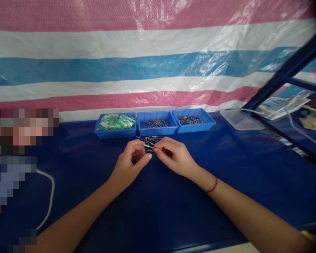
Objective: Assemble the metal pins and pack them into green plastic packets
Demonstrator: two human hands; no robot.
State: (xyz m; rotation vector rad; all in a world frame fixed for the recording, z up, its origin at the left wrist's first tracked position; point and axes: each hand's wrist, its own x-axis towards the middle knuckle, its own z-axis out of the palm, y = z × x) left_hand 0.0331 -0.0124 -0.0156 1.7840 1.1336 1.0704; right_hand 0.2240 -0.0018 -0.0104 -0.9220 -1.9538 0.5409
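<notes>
A small, thin silvery metal pin (147, 146) lies between my two hands, its exact shape too small to make out. My right hand (177, 156), with a red cord at its wrist, pinches the pin's near end between thumb and fingertips. On the other side my left hand (131, 160) is curled, its thumb stretched toward the pin; what its fingers grip is partly hidden. Just behind the fingertips, a loose pile of dark metal pins (154, 138) lies on the blue table (147, 211).
Three blue bins stand in a row: one with green-and-clear plastic packets (116, 122), a middle bin (157, 132) with long pins, a right bin (197, 127) with small metal parts. A clear plastic lid (242, 120) lies right. A white cable (52, 186) runs at left.
</notes>
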